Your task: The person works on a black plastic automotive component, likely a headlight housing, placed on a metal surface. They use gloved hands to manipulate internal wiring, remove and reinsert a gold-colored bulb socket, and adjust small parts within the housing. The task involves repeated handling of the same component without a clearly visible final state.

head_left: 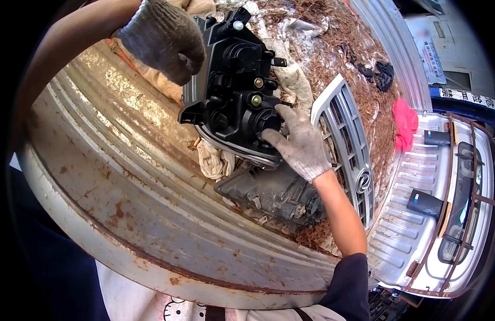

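A black car headlight (228, 80) lies with its back side up, its clear lens edge showing below. My left hand (164, 41), in a grey knitted glove, is curled against the headlight's left edge; its fingertips are partly hidden. My right hand (301, 142), in a paler glove, has its thumb and fingers spread around a round black cap (266, 122) on the headlight's back. Two brass-coloured adjusters sit beside that cap. Just below lies a dusty older headlight (274, 192). To the right of my right hand leans a silver-grey grille (346, 150).
A rusty metal rim (167, 254) of the truck bed curves in front of me. Brown dry debris (311, 16) covers the bed, with cloths (215, 160) near the headlight. A pink cloth (404, 125) and a black cloth (384, 76) lie right. Beyond stands a white pickup (472, 214).
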### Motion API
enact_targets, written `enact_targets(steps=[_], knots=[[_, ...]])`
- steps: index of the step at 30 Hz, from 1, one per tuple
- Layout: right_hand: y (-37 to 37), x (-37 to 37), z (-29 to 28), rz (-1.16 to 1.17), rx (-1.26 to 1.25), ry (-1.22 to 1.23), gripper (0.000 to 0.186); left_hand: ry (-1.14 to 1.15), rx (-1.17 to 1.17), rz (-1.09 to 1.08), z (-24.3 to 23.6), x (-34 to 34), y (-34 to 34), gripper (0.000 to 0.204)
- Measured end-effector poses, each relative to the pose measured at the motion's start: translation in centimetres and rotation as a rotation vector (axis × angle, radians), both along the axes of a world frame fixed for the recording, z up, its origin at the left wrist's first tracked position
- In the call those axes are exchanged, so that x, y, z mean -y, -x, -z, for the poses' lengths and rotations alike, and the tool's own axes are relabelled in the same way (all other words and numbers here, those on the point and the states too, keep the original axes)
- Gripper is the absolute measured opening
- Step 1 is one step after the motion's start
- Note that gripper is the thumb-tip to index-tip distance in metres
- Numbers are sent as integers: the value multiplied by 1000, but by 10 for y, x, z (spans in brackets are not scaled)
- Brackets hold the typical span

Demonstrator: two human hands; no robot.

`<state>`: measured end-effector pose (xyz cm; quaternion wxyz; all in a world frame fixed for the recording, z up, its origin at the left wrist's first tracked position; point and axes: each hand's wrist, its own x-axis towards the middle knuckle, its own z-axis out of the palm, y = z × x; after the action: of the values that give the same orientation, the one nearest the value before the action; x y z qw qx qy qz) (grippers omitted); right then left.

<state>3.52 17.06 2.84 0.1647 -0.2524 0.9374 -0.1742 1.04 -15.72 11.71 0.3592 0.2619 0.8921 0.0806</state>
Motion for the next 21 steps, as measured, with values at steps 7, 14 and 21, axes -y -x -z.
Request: enact_targets(steps=[7, 14, 21], knots=[[-5, 0, 10, -113, -134, -40, 67, 48, -467, -28, 34, -22, 4, 88], [-13, 6, 6, -148, -170, -191, 70, -8, -744, 342, 71, -54, 30, 128], [-19, 11, 12, -415, -412, -312, 68, -56, -682, 474, 110, -56, 20, 118]])
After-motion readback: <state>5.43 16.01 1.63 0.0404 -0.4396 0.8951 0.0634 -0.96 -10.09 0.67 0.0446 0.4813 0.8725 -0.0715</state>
